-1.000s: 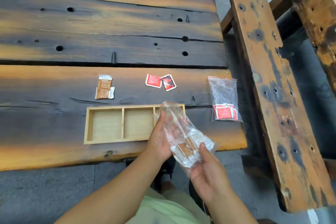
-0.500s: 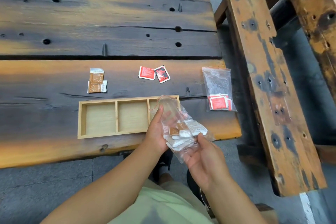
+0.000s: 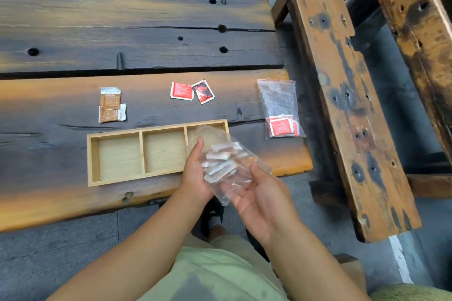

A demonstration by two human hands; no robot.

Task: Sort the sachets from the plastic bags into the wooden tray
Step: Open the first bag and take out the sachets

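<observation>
Bag (image 3: 241,154), clear plastic, is held above the near table (image 3: 122,32) edge, in front of the tray's (image 3: 91,161) right compartment. Left hand (image 3: 195,173) grips its left side, thumb along the front, fingers hidden behind the plastic. Right hand (image 3: 259,193) lies palm up under the lower end, thumb pinching the plastic against the fingers. Pale sachets (image 3: 220,166) are bunched inside, blurred. Tray rests flat on the table with three compartments. Beyond it lie two brown sachets (image 3: 111,105), touching, and two red sachets (image 3: 192,91), overlapping at one corner. Second bag (image 3: 280,102) lies flat right of the tray, apart from it, with red packets (image 3: 281,127) at its near end. Bench (image 3: 342,105) stands right of the table.
</observation>
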